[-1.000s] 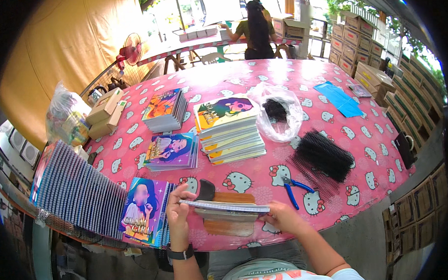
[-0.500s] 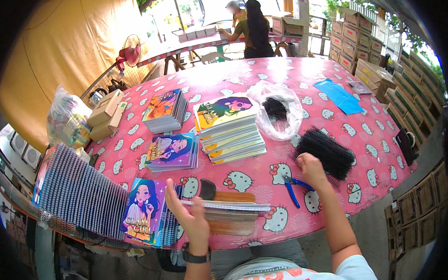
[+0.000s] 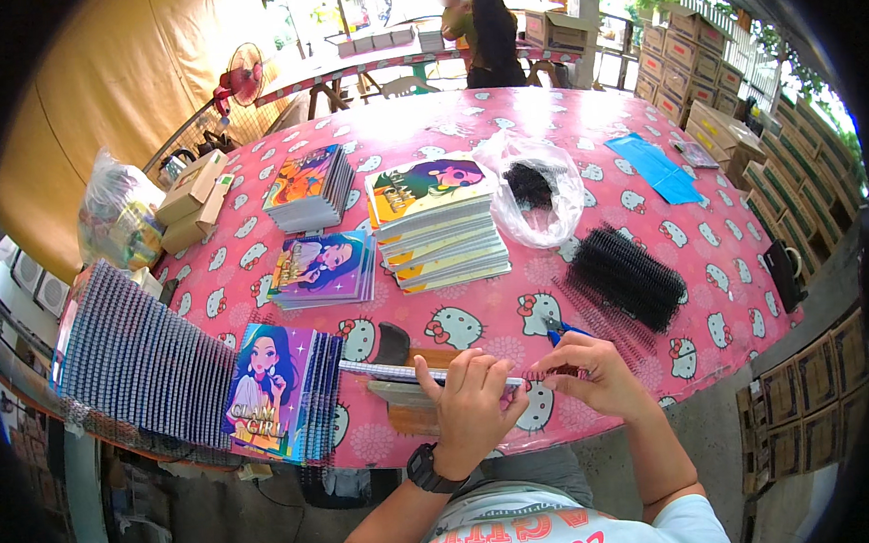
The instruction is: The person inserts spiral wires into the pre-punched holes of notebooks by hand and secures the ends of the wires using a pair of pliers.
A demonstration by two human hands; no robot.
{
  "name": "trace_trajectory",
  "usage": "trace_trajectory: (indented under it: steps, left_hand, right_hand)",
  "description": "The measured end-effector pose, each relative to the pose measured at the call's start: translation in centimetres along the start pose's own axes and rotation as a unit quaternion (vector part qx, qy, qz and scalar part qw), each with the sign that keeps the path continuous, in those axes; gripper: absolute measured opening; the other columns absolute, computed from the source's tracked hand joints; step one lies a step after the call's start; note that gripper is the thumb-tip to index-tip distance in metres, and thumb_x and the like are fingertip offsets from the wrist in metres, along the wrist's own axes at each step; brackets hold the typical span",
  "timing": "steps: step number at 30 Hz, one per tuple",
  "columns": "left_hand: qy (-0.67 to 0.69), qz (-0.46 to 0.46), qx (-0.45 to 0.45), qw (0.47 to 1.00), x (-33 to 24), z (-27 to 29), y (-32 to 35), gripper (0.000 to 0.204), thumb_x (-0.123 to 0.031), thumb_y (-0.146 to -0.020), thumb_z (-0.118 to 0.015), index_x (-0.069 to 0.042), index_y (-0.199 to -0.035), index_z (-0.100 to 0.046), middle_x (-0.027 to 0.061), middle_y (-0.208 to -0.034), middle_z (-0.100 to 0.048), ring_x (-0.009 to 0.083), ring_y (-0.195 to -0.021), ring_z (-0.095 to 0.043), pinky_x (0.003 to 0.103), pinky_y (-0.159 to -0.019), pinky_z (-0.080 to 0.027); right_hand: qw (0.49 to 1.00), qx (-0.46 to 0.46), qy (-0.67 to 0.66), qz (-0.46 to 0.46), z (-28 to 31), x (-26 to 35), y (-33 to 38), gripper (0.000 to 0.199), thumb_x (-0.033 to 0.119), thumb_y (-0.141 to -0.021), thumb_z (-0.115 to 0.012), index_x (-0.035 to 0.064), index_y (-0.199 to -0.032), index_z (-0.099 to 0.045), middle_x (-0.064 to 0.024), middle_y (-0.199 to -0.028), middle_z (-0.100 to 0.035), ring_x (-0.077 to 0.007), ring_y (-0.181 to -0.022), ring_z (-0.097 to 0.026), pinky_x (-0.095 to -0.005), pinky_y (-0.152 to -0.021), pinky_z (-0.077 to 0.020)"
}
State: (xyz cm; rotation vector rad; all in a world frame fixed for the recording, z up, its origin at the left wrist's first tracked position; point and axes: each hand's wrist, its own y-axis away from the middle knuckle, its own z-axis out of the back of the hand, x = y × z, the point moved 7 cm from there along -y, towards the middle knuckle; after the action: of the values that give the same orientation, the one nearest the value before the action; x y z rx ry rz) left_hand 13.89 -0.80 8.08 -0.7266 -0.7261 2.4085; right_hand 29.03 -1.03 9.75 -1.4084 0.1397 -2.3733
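Note:
My left hand [image 3: 473,404] is closed over a notebook [image 3: 385,372] that stands edge-on on a wooden board [image 3: 413,421]. At the notebook's right end, my right hand [image 3: 596,373] pinches a thin dark spiral binding coil [image 3: 548,372], partly hidden by the fingers. Just beyond the right hand lie blue-handled cutters [image 3: 559,329], partly covered by it. A heap of black spiral coils [image 3: 631,276] rests farther right. To the left, bound notebooks with illustrated covers [image 3: 271,387] lean in a row beside a long row of spiral-bound ones [image 3: 155,353].
Farther back are a tall notebook stack [image 3: 438,228], two smaller stacks [image 3: 321,266] [image 3: 302,188], a white plastic bag of coils [image 3: 557,219] and a blue sheet [image 3: 656,168]. Cartons [image 3: 681,67] pile up at right. Another person [image 3: 491,40] is at a far table.
My left hand has come down onto the notebook and closed on it. My right hand has moved from the coil heap to the notebook's right end with a coil.

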Motion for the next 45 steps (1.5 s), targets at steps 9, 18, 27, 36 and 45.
trace_trajectory:
  steps: [9, 18, 27, 36, 45]
  left_hand:
    - [-0.004, 0.006, -0.012, 1.0, 0.0, 0.1, 0.0, 0.028, -0.031, -0.07, -0.07, -0.016, -0.092, -0.061, -0.001, -0.095, -0.057, 0.018, -0.106, -0.052, 0.065, -0.105, 0.001]
    - [0.005, 0.003, 0.001, 1.0, 0.1, 0.0, 0.0, 0.026, -0.03, -0.07, -0.071, -0.016, -0.09, -0.06, -0.001, -0.09, -0.056, 0.0174, -0.099, -0.053, 0.063, -0.106, -0.001]
    - [0.044, -0.071, 0.065, 0.994, 0.1, 1.4, 0.2, 0.02, -0.03, -0.077, -0.069, -0.018, -0.092, -0.063, -0.0041, -0.086, -0.059, 0.0154, -0.084, -0.057, 0.054, -0.102, -0.012]
    - [0.014, -0.09, 0.082, 0.992, 1.5, 1.0, 0.6, 0.026, -0.038, -0.079, -0.066, -0.021, -0.099, -0.064, -0.0056, -0.095, -0.06, 0.0135, -0.094, -0.056, 0.054, -0.103, -0.011]
    - [0.056, -0.081, 0.042, 0.994, 1.7, 1.5, 0.6, 0.02, -0.035, -0.078, -0.067, -0.02, -0.092, -0.067, -0.0079, -0.086, -0.062, 0.0103, -0.087, -0.058, 0.049, -0.098, -0.018]
  right_hand:
    - [0.997, -0.047, 0.009, 0.058, -0.1, 0.0, -0.4, 0.019, 0.004, -0.074, -0.07, 0.0063, -0.093, -0.068, -0.0052, -0.079, -0.055, -0.0171, -0.072, -0.055, -0.0281, -0.063, -0.0445]
    - [0.996, -0.004, 0.015, 0.092, -0.9, 0.4, -0.2, 0.017, 0.006, -0.078, -0.068, 0.0061, -0.096, -0.067, -0.0063, -0.08, -0.059, -0.0168, -0.073, -0.057, -0.029, -0.066, -0.0462]
    - [0.979, 0.106, -0.103, -0.144, -2.0, -3.7, -2.4, 0.034, 0.015, -0.091, -0.056, 0.0039, -0.122, -0.051, -0.0105, -0.085, -0.065, -0.0207, -0.073, -0.063, -0.0293, -0.064, -0.0496]
    - [0.914, 0.212, 0.299, 0.173, -14.9, -9.5, -10.0, 0.062, 0.033, -0.076, -0.063, 0.0181, -0.133, -0.044, -0.0209, -0.142, -0.031, -0.0425, -0.125, -0.037, -0.053, -0.098, -0.0361]
    - [0.93, 0.15, 0.23, 0.244, -21.6, -8.8, -14.5, 0.062, 0.027, -0.08, -0.06, 0.0118, -0.135, -0.037, -0.0172, -0.147, -0.025, -0.0407, -0.131, -0.028, -0.0507, -0.103, -0.0325]
